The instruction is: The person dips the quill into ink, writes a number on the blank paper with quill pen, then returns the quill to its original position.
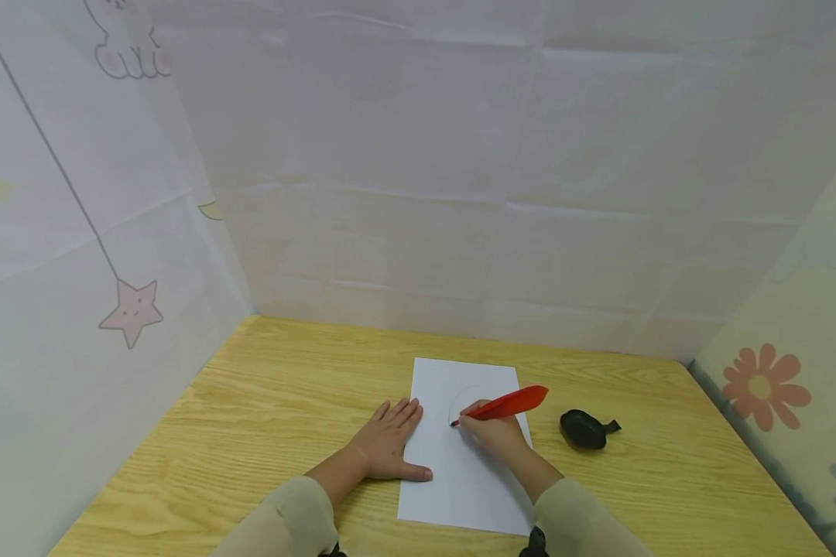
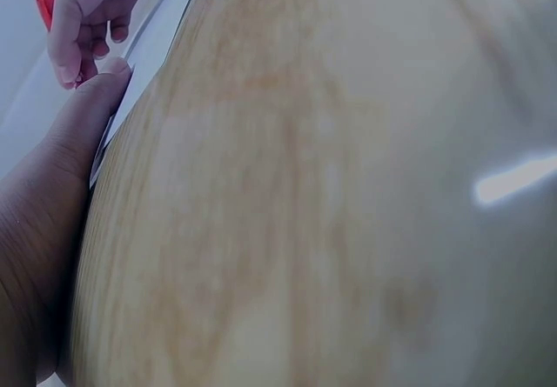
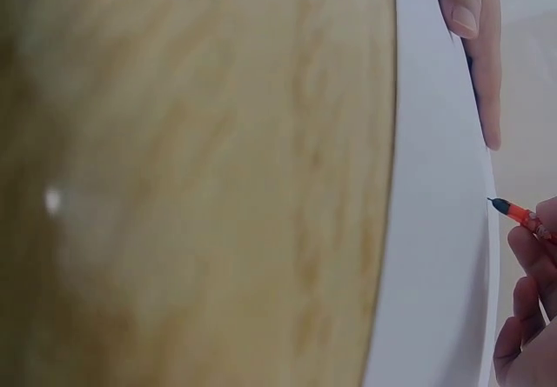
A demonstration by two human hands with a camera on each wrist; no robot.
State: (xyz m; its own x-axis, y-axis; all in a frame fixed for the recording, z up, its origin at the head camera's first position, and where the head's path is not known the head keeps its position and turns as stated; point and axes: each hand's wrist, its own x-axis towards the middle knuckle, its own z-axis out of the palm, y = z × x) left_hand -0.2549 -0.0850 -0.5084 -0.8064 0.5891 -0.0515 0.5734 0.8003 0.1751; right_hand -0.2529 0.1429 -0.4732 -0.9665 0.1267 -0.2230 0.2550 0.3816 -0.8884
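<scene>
Okay, left to right: left hand (image 1: 388, 446) lies flat, fingers extended, gripping nothing, thumb over the left edge of the white paper sheet (image 1: 453, 491) on the wood-grain table (image 1: 286, 402). Thin curved line on the sheet's upper half. Red feather pen (image 1: 512, 404) is over the sheet, nib at the line, pinched near the tip by the right hand (image 1: 499, 439). Black oval object (image 1: 584, 430) with short tab sits right of the sheet, not touching.

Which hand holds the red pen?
The right hand: it grips the red feather pen, while the left hand lies flat across the left edge of the paper.
</scene>
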